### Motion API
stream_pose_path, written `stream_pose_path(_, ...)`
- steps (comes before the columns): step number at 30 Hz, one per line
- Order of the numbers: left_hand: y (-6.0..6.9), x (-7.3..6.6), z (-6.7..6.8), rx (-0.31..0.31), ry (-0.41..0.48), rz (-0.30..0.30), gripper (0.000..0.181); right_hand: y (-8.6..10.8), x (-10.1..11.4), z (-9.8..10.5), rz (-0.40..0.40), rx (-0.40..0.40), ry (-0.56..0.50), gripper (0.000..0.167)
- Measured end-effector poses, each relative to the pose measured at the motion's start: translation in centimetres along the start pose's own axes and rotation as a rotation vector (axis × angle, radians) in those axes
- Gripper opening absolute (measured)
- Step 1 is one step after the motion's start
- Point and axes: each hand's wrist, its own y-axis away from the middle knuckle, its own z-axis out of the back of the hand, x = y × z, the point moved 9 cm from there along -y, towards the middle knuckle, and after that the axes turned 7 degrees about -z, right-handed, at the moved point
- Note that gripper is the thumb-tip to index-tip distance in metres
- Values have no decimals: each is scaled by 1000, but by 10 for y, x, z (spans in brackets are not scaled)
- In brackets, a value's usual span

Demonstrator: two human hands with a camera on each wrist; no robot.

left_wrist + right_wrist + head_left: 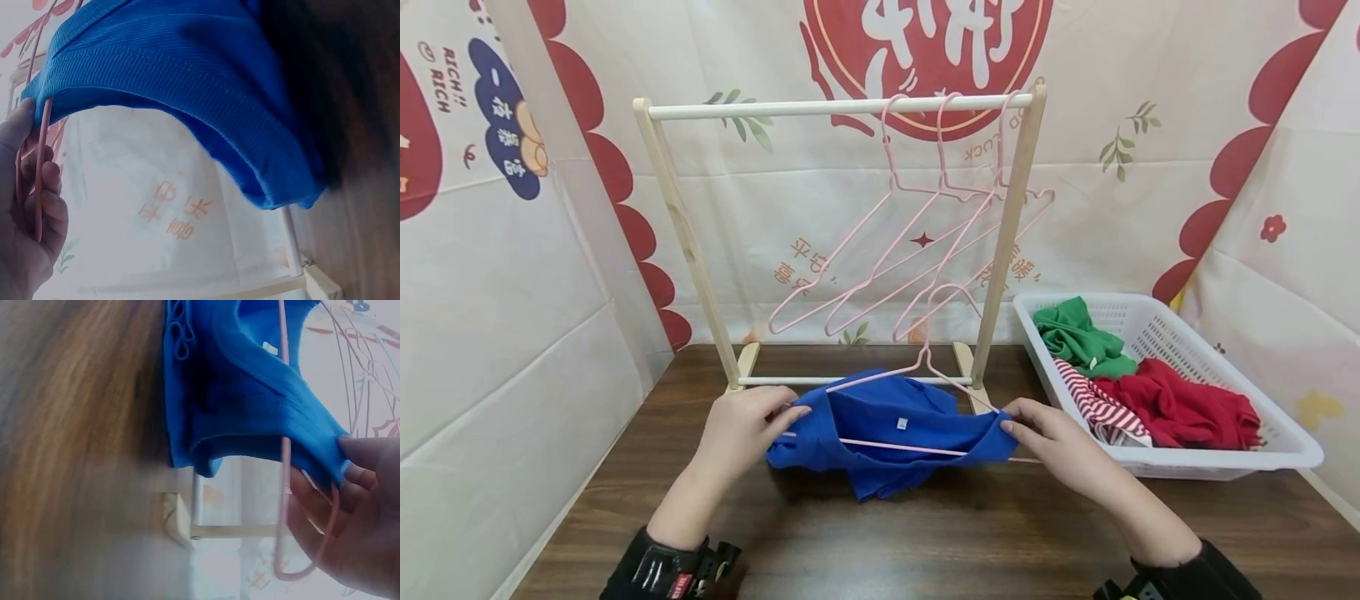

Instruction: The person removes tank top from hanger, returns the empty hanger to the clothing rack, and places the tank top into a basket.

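A blue tank top (880, 429) with a small white neck label is held up over the table, a pink hanger (880, 377) threaded through it. My left hand (748, 425) pinches one shoulder strap, thumb on top. In the left wrist view, the hanger's end runs through the armhole beside the curled fingers of my left hand (31, 200). My right hand (1060, 433) pinches the other strap. There, in the right wrist view, the hanger's rounded end (297, 575) pokes out of the armhole below the fingers of my right hand (356, 512). The hanger's hook stands upright above the neckline.
Behind the top stands a wooden rack (688, 242) with a white rail (775, 108). Several pink hangers (857, 225) hang bare at its right end. On the right, a white basket (1217, 467) holds green cloth (1082, 337), red cloth (1187, 404) and red-striped cloth (1101, 404).
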Motion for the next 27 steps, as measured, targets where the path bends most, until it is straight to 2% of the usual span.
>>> stream_pose_path(7, -2, -3, 27, -124, -45, -56, 16, -2, 29, 7, 84, -106, 96, 13)
stream_pose_path(10, -4, -6, 36, -163, -57, -75, 20, -3, 40, 11, 120, -156, 148, 15)
stream_pose_path(12, -5, -7, 40, -185, -54, -80, 17, -4, 48, 12, 142, -192, 185, 17)
stream_pose_path(17, -6, -9, 45, -222, -43, -83, 12, -5, 66, 15, 221, -275, 266, 16)
stream_pose_path(21, -7, -11, 46, -238, -36, -88, 12, -7, 78, 15, 251, -300, 275, 16)
stream_pose_path(27, -10, -15, 43, -243, -16, -80, 37, -10, 92, 12, 260, -288, 249, 17)
